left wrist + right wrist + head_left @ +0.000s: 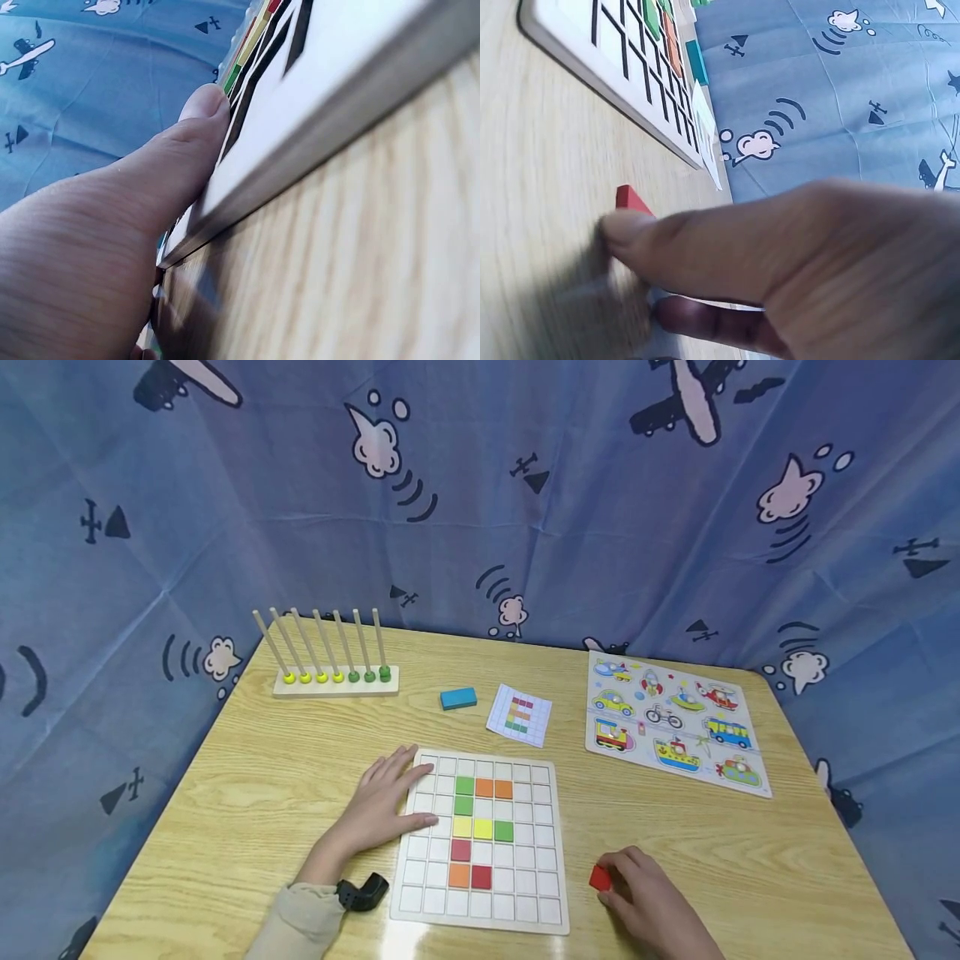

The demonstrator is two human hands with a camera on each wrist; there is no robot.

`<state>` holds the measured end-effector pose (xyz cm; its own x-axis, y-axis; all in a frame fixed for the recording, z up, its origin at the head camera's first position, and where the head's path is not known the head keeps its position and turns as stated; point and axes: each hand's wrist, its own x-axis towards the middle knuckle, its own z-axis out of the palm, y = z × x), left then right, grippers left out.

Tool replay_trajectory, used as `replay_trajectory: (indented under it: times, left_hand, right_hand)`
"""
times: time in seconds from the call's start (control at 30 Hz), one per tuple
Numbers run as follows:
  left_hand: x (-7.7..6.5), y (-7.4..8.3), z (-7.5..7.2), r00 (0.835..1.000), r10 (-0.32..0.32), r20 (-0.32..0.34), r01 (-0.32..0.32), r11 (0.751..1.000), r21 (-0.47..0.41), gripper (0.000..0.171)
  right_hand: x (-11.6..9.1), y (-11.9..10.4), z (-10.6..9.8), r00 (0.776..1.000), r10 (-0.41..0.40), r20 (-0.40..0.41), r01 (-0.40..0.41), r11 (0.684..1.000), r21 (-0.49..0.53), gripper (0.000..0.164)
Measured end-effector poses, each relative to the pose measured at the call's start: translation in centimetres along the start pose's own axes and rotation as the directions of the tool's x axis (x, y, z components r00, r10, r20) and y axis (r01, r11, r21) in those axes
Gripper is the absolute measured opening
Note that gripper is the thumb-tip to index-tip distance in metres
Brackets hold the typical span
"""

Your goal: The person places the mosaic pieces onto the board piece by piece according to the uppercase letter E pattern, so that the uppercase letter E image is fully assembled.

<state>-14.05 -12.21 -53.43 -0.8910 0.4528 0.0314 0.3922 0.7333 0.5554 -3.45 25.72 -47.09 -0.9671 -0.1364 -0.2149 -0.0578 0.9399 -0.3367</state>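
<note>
A white grid board (525, 885) lies on the table with green, orange, yellow and red square tiles in some of its cells. My left hand (382, 806) rests on the board's left edge, its fingers spread and its thumb (206, 105) lying over the rim. To the right of the board, my right hand (641, 889) pinches a red square tile (600, 877) between thumb and fingers. In the right wrist view the red tile (632, 199) shows just past the thumb, close to the tabletop.
Behind the board lie a blue block (458, 698) and a paper card (536, 727) printed with a coloured grid pattern. A peg stand (337, 687) with beads is at the back left. A vehicle puzzle board (637, 752) lies at the right. A patterned curtain (480, 510) surrounds the table.
</note>
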Motion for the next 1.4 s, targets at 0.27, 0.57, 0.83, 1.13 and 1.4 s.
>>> replay_trajectory:
  times: [0.27, 0.57, 0.83, 1.13, 1.4]
  left_hand:
    - [0.2, 0.0, 0.0, 1.000, -0.002, 0.009, 0.002, 1.000, 0.004, 0.081]
    - [0.3, -0.2, 0.0, 1.000, 0.002, 0.004, -0.002, 1.000, 0.006, 0.080]
    - [0.3, -0.2, 0.1, 1.000, -0.004, 0.010, 0.004, 1.000, 0.003, 0.080]
    - [0.3, -0.1, -0.1, 1.000, 0.001, 0.008, -0.001, 1.000, -0.002, 0.080]
    - [0.4, -0.2, -0.1, 1.000, 0.000, 0.009, 0.000, 1.000, -0.003, 0.080]
  right_hand:
    - [0.6, -1.0, 0.1, 0.999, -0.008, -0.044, 0.009, 1.000, 0.026, 0.022]
    - [1.7, -4.6, 1.0, 0.952, -0.294, -0.090, 0.301, 0.949, 0.091, 0.020]
    - [2.5, -6.6, 2.3, 0.904, -0.427, 0.007, 0.427, 0.904, 0.034, 0.014]
    - [2.8, -7.4, 2.9, 0.872, -0.488, -0.044, 0.489, 0.872, 0.028, 0.013]
    - [3.0, -7.6, 3.4, 0.863, -0.504, -0.048, 0.504, 0.864, -0.007, 0.011]
